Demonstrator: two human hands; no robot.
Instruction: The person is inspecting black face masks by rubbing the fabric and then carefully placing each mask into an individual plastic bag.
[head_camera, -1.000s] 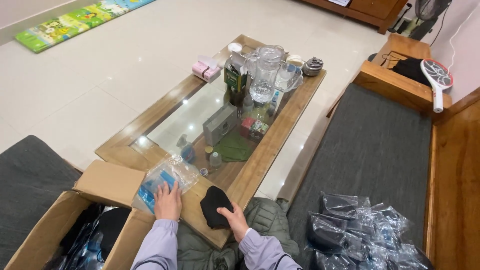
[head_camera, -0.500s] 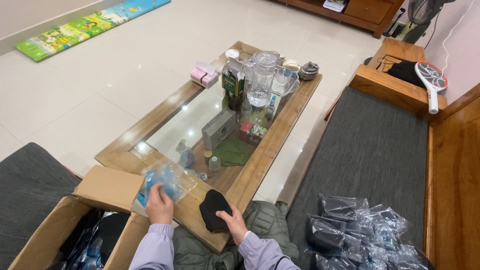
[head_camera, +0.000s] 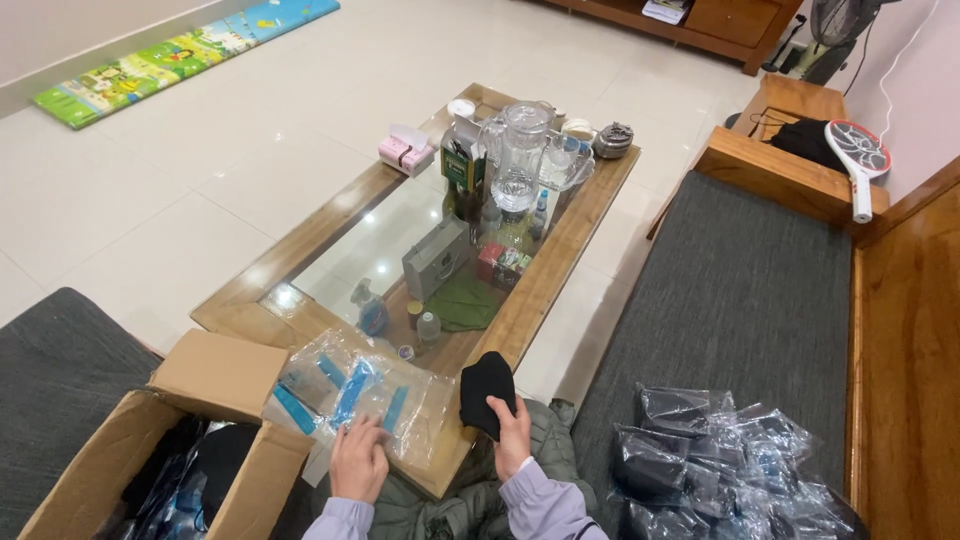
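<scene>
Clear plastic bags (head_camera: 355, 392) lay at the tabletop (head_camera: 545, 275) edge under the left hand (head_camera: 357, 462), fingers flat, while the right hand (head_camera: 512, 437) clamped the black cloth (head_camera: 486, 390); judged liable to slide into the cardboard box (head_camera: 170, 440).

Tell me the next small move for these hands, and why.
Probably lift the clear plastic bag's open edge with the left hand: the bag lies flat on the table corner under that hand, while the right hand already holds the black cloth item beside it.
</scene>
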